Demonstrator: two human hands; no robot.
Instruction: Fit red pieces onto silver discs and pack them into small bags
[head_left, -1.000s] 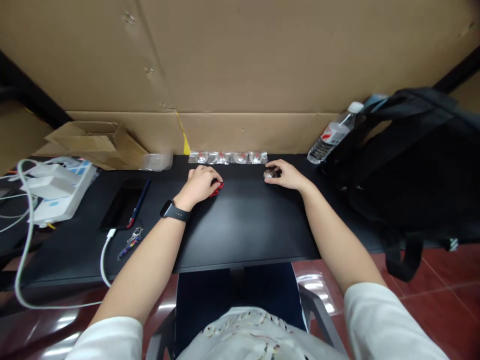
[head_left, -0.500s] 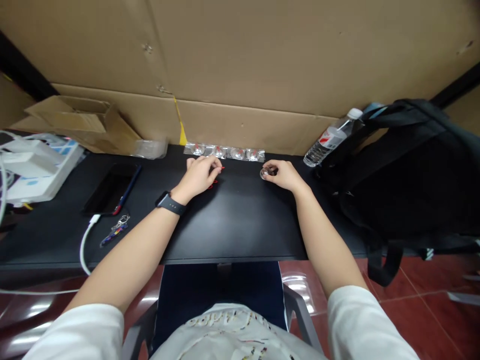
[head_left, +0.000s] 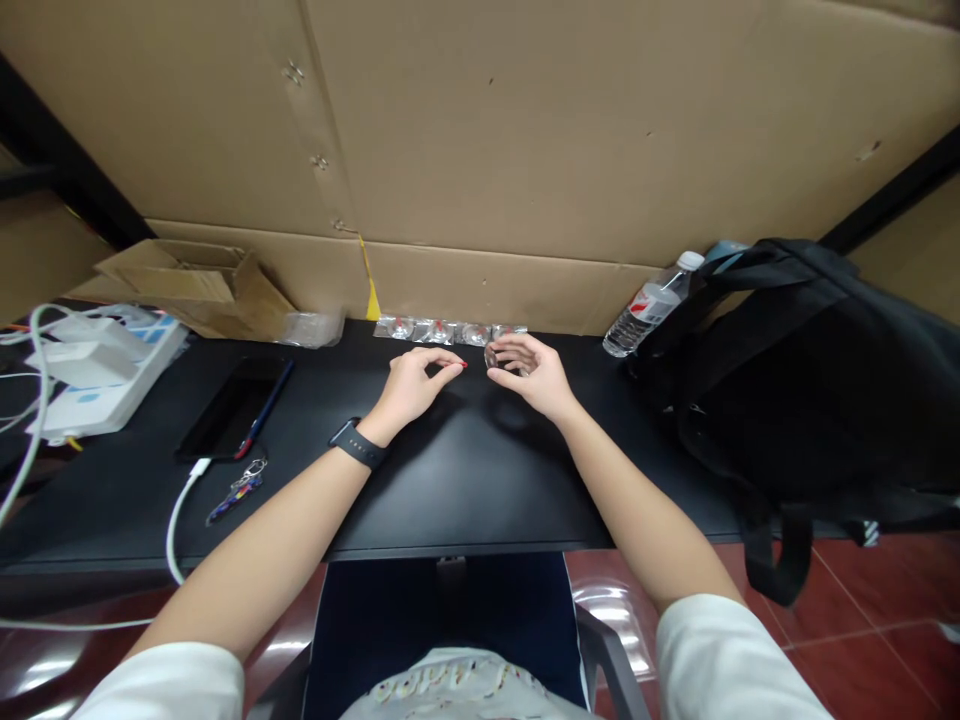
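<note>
My left hand [head_left: 421, 385], with a dark watch [head_left: 357, 442] on its wrist, pinches a small red piece [head_left: 464, 365] between thumb and fingertips. Just right of it, my right hand [head_left: 536, 375] grips a clear round disc [head_left: 491, 357] that looks like a suction cup, held on edge between thumb and fingers. The red piece and the disc are close but apart. Behind both hands, several clear packets [head_left: 435, 332] lie in a row along the cardboard wall, each with a round clear piece and a bit of red inside.
On the left are a phone [head_left: 236, 405] on a white cable, a keychain [head_left: 238, 490], a power strip [head_left: 112, 385], an open cardboard box [head_left: 225, 290] and a clear plastic tray [head_left: 313, 328]. A water bottle [head_left: 645, 315] and a black backpack [head_left: 795, 400] stand right.
My right hand has moved left with the clear disc, which is now turned on edge. My left hand has shifted slightly right with the red piece. The camera view has tilted up a little.
</note>
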